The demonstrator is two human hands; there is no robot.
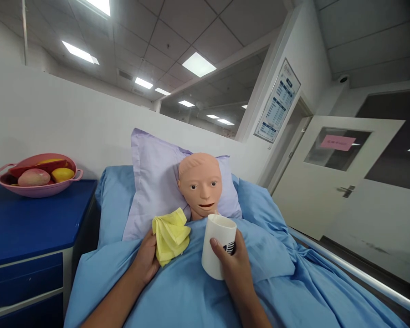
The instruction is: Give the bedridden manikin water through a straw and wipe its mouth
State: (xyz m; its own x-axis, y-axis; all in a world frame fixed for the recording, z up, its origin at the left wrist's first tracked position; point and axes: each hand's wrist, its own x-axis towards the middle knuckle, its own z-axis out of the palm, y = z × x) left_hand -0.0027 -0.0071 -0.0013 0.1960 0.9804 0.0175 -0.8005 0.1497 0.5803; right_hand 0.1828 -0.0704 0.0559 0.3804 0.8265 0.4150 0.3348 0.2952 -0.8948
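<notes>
- The right hand (237, 269), low in the centre of the frame, is wrapped around a cup (216, 243), with the thumb across the front and the fingers behind it.
- The cup is plain white with smooth, straight sides and an open round rim. A small dark striped mark on its side is partly hidden by the thumb.
- The cup tilts slightly, its rim just under the chin of a mannequin (200, 184). Whether the rim touches the chin cannot be told.
- The left hand (146, 259), just left of centre, grips a cloth (171, 234) from below.
- The cloth is pale yellow and folded into loose, soft layers. It lies at the mannequin's shoulder, just beside the cup but apart from it.
- The mannequin lies in a bed, its bare head resting on a lilac pillow (153, 191). A light blue blanket (191, 291) is pulled up to its neck.
- At the left edge stands a cabinet with a dark blue surface (27, 223). A pink bowl (37, 190) with handles sits on it, holding fruit (62, 174).
- A metal rail (355, 273) runs along the bed's side at lower right.
- A white door (328, 182) with a window stands at the right, and a chart (277, 107) hangs on the wall above centre right.
</notes>
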